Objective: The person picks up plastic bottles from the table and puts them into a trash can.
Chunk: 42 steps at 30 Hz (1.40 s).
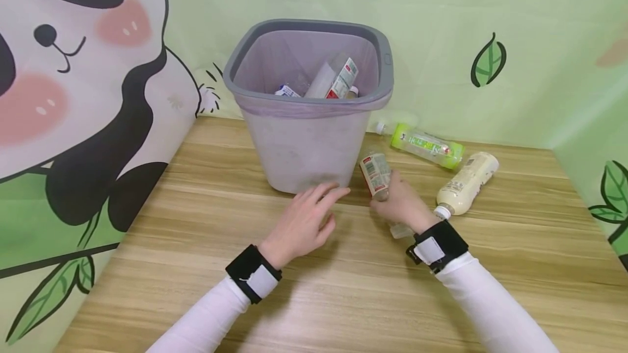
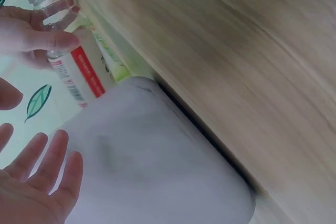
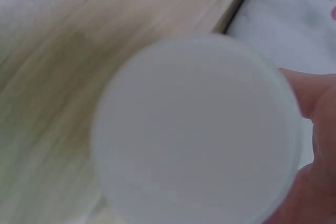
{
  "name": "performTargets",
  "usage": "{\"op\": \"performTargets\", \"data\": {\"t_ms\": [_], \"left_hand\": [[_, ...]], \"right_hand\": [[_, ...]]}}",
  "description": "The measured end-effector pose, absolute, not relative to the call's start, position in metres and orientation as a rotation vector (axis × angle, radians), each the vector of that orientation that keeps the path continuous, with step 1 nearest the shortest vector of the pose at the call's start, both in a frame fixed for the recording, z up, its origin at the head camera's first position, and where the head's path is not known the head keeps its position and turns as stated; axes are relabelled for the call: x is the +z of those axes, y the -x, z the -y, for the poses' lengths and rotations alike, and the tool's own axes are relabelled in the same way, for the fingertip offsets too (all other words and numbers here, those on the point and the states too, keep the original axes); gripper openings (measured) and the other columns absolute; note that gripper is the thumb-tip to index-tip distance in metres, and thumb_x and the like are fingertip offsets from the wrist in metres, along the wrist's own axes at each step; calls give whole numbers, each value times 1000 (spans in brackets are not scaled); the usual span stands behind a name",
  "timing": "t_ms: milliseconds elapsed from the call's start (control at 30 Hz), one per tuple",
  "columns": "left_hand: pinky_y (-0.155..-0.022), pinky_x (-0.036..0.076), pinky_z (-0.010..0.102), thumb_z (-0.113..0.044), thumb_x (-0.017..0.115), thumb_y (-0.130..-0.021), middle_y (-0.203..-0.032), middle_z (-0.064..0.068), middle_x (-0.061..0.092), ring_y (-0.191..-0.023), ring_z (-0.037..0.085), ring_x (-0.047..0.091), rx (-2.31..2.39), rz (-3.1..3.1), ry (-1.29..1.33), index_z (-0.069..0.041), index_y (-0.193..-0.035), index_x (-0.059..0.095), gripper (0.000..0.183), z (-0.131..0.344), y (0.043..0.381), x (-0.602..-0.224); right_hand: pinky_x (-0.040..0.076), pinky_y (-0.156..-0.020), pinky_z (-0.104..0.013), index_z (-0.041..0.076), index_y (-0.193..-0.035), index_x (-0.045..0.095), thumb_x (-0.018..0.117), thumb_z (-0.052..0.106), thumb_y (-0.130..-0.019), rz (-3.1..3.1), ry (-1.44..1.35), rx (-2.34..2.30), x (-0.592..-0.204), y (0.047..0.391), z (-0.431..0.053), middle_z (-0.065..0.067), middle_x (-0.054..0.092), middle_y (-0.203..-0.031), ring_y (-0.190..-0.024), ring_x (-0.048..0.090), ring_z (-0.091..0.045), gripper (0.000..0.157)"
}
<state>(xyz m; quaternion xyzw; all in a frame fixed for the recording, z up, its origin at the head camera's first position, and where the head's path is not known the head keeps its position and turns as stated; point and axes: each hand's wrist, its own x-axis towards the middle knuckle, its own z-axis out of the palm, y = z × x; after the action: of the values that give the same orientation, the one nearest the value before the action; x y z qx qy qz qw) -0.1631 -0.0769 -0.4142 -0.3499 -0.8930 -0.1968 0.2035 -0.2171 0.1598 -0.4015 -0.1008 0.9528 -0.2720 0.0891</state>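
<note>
Right hand, I see from my remote screen, grips a clear labelled bottle; apart from it, left hand spreads relaxed fingers before the grey-rimmed bin

A bin is standing near the table's back edge, holding bottles; to its right, one bottle is lying behind another.

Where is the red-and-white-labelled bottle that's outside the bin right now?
In the head view, the red-and-white-labelled bottle is gripped in the right hand, just right of the bin, with the green-labelled bottle lying beyond it.
</note>
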Motion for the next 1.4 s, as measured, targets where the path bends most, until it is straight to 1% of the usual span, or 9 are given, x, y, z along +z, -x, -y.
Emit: {"op": "performTargets", "data": {"t_ms": [133, 267, 500, 667, 800, 900, 1100, 1233, 1400], "left_hand": [[-97, 45, 38, -12, 61, -83, -132, 8, 49, -115, 22, 51, -722, 2490, 959, -11, -136, 46, 55, 76, 163, -410], [-102, 41, 34, -10, 62, -83, -133, 7, 50, -120, 19, 48, -877, 2470, 931, -9, -134, 48, 53, 75, 162, -406], [-95, 47, 35, -10, 61, -86, -131, 7, 51, -109, 20, 54, -1312, 2461, 832, -9, -136, 45, 52, 72, 161, -400], [-95, 48, 37, -14, 59, -91, -135, 12, 49, -110, 22, 56, -1643, 2405, 769, -7, -137, 43, 50, 66, 160, -395], [-97, 45, 41, -14, 59, -92, -136, 16, 47, -113, 28, 55, -1867, 2348, 707, -6, -141, 37, 54, 61, 158, -386], [-100, 43, 45, -15, 59, -93, -136, 20, 47, -117, 34, 52, -1999, 2331, 639, -3, -144, 31, 59, 57, 153, -372], [-104, 39, 42, -15, 61, -92, -139, 20, 43, -123, 33, 47, -2196, 2350, 506, -3, -147, 21, 70, 49, 142, -345], [-105, 37, 44, -9, 63, -89, -137, 20, 46, -122, 33, 47, -2297, 2273, 505, -2, -146, 22, 70, 44, 141, -345], [-101, 42, 41, -6, 65, -87, -131, 18, 52, -116, 31, 53, -2355, 2203, 532, -6, -141, 30, 65, 40, 141, -349]], "right_hand": [[52, -79, -50, -11, -142, 15, 70, 26, -80, -2859, 328, -856, -392, 208, -164, -30, 54, -115, -94, 59, -39, 91], [50, -83, -52, -7, -144, 18, 70, 31, -81, -2900, 369, -932, -384, 199, -167, -27, 53, -119, -100, 57, -38, 90], [54, -69, -41, -1, -144, 23, 71, 30, -83, -2900, 551, -1271, -385, 177, -173, -19, 57, -112, -86, 60, -28, 84], [55, -76, -43, 5, -145, 25, 72, 26, -83, -2867, 632, -1458, -391, 163, -172, -18, 57, -119, -96, 61, -28, 81], [56, -77, -38, 9, -145, 26, 74, 20, -81, -2819, 717, -1545, -396, 156, -169, -15, 57, -121, -98, 61, -24, 81], [56, -77, -35, 8, -145, 26, 76, 19, -80, -2804, 786, -1563, -399, 152, -165, -13, 56, -121, -98, 60, -22, 83], [55, -77, -36, 8, -145, 26, 79, 19, -75, -2829, 857, -1549, -403, 147, -156, -12, 53, -124, -102, 58, -21, 89], [55, -77, -36, 6, -143, 29, 80, 17, -74, -2865, 921, -1520, -405, 147, -153, -11, 52, -125, -103, 56, -21, 87], [54, -77, -33, 6, -141, 33, 81, 23, -73, -2941, 1003, -1453, -405, 144, -150, -9, 51, -124, -104, 54, -18, 85]]}}
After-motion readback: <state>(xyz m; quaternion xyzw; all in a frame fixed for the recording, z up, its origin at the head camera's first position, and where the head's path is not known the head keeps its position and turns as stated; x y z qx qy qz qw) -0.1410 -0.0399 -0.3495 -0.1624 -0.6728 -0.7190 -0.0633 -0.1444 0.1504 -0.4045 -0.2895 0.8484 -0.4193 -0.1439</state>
